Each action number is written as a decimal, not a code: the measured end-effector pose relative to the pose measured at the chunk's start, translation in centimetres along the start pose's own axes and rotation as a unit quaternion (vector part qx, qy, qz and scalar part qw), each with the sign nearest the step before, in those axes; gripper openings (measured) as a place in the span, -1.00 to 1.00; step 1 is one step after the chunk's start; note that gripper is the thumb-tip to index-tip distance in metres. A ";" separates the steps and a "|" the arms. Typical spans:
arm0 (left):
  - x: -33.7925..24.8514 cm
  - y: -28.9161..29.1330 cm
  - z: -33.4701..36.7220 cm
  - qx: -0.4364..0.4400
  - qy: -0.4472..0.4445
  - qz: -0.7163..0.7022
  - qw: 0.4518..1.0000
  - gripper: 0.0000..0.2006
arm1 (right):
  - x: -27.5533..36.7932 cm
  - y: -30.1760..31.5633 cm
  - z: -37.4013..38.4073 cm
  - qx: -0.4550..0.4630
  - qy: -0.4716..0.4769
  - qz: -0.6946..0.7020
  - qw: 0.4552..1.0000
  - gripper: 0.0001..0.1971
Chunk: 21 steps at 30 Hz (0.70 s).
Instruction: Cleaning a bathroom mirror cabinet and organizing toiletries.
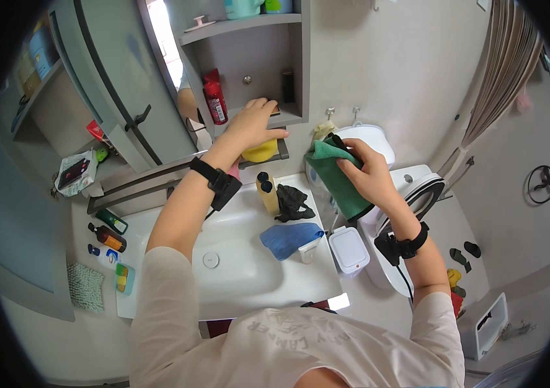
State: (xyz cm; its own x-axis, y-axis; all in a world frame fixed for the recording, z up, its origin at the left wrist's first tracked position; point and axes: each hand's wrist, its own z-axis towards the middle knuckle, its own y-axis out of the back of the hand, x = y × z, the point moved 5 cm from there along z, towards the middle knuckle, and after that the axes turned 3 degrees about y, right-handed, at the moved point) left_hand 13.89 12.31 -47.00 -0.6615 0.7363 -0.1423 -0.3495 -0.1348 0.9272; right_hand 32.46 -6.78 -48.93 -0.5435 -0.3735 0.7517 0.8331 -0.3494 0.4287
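My left hand (253,123) reaches to the lower edge of the grey wall shelf (244,46). Its thumb is spread away from the fingers, and the fingertips are beside or touching a small dark item (275,111), partly hidden behind them. Left of this hand stands a red bottle (215,98), and a black container (288,86) is at the shelf's right side. A yellow cloth-like thing (261,152) hangs just below the hand. My right hand (372,173) is closed on a green cloth (338,184) with a black edge, which hangs over the sink's right end.
In the white sink (236,275) lie a blue cloth (291,239), a crumpled black cloth (293,203) and a pale yellow bottle (266,193). A lidded white bin (350,251) stands beside the toilet (411,187). Several bottles, including a brown one (108,238), line the sink's left side.
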 end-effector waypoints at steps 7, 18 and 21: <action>0.8 1.4 -1.5 0.030 -0.047 -0.017 0.998 -0.24 | -1.0 -1.1 0.8 0.004 0.013 -0.015 1.000 -0.64; 0.8 1.9 -6.2 -0.181 -0.137 0.051 0.972 -0.61 | 3.0 -2.4 4.3 -0.072 0.109 -0.165 0.978 -0.65; -0.3 3.1 -9.0 -0.230 -0.189 0.070 0.952 -0.63 | 5.9 -4.1 6.4 -0.101 0.196 -0.253 0.942 -0.67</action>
State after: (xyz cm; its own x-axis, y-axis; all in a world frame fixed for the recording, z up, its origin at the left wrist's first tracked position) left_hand 7.05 5.72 -47.19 -0.4667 0.8643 0.1878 -0.5862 -0.4612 0.6661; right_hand 26.51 -2.07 -43.10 -0.8950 -0.3900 0.2166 0.4420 -0.7094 0.5490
